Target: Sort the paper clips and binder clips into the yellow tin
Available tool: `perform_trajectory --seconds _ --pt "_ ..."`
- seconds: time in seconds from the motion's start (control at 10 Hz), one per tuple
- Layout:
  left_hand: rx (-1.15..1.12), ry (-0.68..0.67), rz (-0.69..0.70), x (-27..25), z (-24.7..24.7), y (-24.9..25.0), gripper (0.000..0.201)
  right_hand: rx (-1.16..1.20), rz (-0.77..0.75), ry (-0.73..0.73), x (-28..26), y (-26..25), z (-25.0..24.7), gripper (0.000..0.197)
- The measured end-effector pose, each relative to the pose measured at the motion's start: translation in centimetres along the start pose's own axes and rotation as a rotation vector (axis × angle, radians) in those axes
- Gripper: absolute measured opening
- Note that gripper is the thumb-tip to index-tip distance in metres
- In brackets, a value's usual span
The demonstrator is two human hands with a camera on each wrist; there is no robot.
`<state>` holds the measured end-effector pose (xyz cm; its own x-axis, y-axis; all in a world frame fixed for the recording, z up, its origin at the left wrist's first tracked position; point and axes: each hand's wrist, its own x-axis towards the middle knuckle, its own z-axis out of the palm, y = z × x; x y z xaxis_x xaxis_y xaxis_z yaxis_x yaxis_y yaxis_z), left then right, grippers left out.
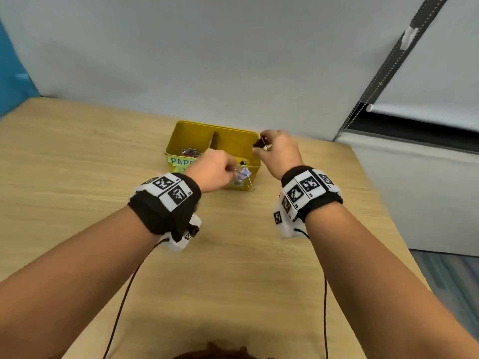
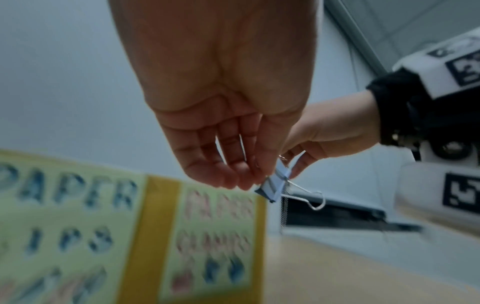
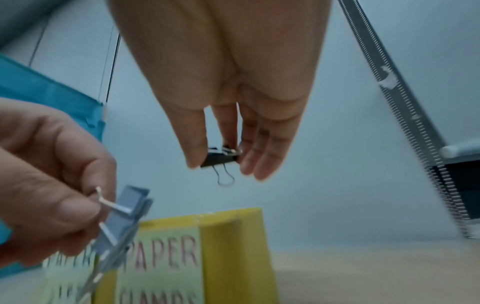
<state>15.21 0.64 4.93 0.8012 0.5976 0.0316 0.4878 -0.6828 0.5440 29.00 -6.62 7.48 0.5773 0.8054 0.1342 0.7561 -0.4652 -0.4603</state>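
Observation:
A yellow tin [image 1: 197,130] with a middle divider stands on the wooden table; coloured paper clips [image 1: 190,152] lie in its left compartment and a dark clip [image 1: 243,162] in its right one. My left hand [image 1: 220,169] pinches a light-blue binder clip [image 1: 243,174] [image 2: 275,185] [image 3: 124,222] by its wire handle, just in front of the tin's right front wall. My right hand [image 1: 267,145] pinches a black binder clip [image 1: 258,143] [image 3: 221,158] between thumb and fingers above the tin's right edge. Green labels [image 2: 213,236] on the front read "PAPER CLIPS" and "PAPER CLAMPS".
The table [image 1: 233,255] runs to an edge on the right, with a white cabinet [image 1: 427,190] beyond it. A grey wall [image 1: 207,60] stands close behind the tin. A blue panel [image 1: 13,73] is at the far left.

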Motion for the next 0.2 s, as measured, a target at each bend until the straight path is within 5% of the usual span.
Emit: perform_trajectory --seconds 0.2 --pt "0.009 0.222 -0.065 2.9 -4.8 -1.1 0.022 0.082 -0.035 -0.044 3.8 -3.1 0.9 0.063"
